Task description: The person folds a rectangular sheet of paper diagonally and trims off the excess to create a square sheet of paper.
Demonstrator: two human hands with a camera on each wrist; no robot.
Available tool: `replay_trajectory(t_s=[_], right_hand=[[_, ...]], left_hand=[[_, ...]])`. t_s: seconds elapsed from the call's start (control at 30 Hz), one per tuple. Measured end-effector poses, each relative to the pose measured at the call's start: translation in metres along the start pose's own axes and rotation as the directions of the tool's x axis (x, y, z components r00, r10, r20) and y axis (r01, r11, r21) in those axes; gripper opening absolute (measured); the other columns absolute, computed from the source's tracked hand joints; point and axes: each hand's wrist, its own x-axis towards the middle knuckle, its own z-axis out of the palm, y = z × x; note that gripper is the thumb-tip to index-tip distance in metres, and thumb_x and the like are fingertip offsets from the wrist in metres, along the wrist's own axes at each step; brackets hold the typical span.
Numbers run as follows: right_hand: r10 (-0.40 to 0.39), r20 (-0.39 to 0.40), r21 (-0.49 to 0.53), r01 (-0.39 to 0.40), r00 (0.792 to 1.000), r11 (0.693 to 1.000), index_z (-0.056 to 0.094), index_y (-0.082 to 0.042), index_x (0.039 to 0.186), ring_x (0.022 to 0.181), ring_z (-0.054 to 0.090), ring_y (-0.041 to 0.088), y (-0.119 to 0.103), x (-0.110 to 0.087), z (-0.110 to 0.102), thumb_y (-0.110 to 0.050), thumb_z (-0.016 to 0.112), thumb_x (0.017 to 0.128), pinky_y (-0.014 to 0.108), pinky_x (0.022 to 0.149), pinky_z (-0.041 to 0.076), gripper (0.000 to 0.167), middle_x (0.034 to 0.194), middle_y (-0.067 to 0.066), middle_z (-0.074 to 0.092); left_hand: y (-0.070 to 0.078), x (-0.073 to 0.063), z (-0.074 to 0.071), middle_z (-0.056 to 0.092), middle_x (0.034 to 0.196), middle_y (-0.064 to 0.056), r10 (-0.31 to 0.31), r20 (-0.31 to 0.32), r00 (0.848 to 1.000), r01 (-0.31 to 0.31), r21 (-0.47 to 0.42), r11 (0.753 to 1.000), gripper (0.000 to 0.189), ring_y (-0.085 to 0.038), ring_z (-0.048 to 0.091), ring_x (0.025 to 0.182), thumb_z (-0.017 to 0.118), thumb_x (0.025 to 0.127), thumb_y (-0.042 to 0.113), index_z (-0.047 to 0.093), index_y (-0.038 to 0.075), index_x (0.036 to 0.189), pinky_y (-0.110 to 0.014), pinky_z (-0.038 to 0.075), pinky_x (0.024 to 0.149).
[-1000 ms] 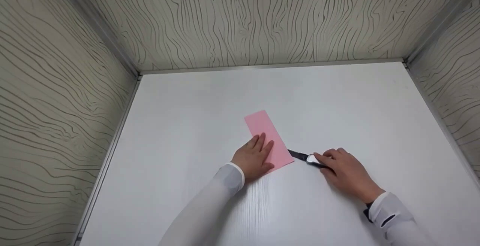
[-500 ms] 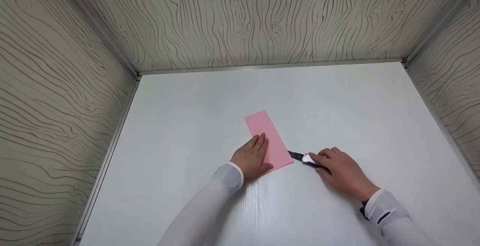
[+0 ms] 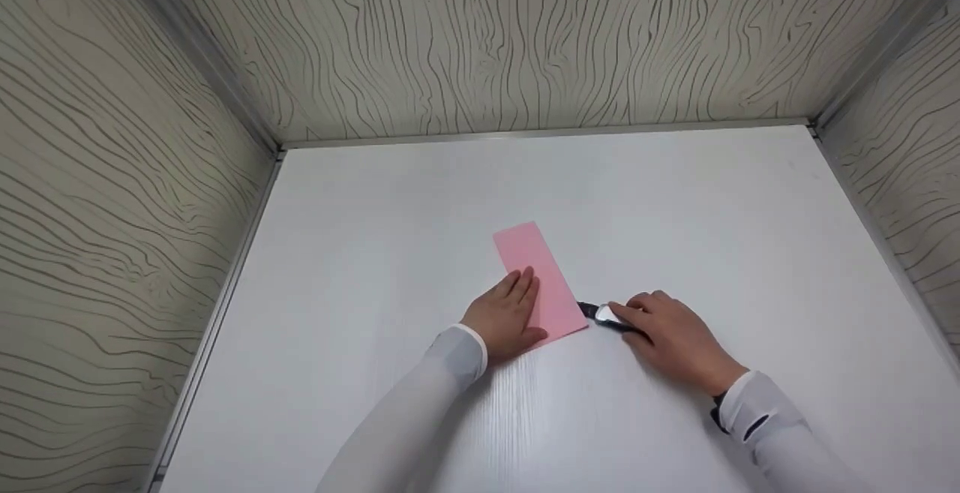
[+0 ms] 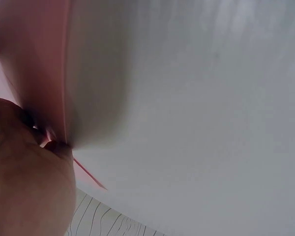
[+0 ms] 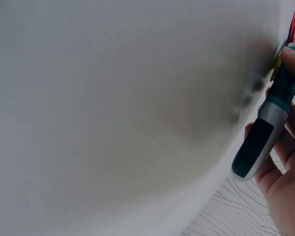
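Note:
A long pink folded paper lies slantwise on the white table. My left hand rests on its lower left part, fingers straight and thumb spread near the bottom edge. In the left wrist view the folded paper stands out along a thin layered edge beside the left hand. My right hand grips a utility knife, forefinger along its top. The knife's dark front end meets the paper's right edge, its tip hidden by the paper. The right wrist view shows the knife's green and silver handle in the right hand.
The white table runs back to a metal rail. Wood-grain patterned panels stand behind and at both sides.
My right hand has slid left with the knife, and less of its dark front end shows beside the paper. The left hand's spread forefinger has closed up against the others; the paper hardly moves.

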Motion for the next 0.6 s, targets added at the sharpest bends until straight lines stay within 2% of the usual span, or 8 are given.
replay_trajectory(t_s=[0.3,0.6], right_hand=[[0.011,0.018,0.001,-0.011,1.000,1.000,0.070,-0.014,0.133,0.090,0.057,0.021,-0.0018,0.0022,-0.0012,-0.013,0.080,0.088,0.038,0.076,0.051,0.046,0.108,0.002,0.067],[0.045,-0.009,0.011,-0.045,0.999,0.999,0.072,-0.013,0.130,0.088,0.054,0.019,0.0026,-0.0028,-0.0023,-0.011,0.080,0.087,0.036,0.073,0.049,0.045,0.107,0.001,0.067]], left_hand=[[-0.0009,0.0008,0.0025,0.004,0.172,-0.004,0.000,0.002,1.000,0.000,0.004,1.000,0.084,-0.021,0.006,0.157,0.034,0.104,0.065,0.009,0.013,0.165,-0.029,0.011,0.123],[-0.0020,0.0000,0.0020,0.005,0.172,-0.005,0.013,-0.001,1.000,-0.013,0.008,1.000,0.084,-0.022,0.006,0.157,0.033,0.104,0.064,0.010,0.011,0.165,-0.030,0.011,0.123]])
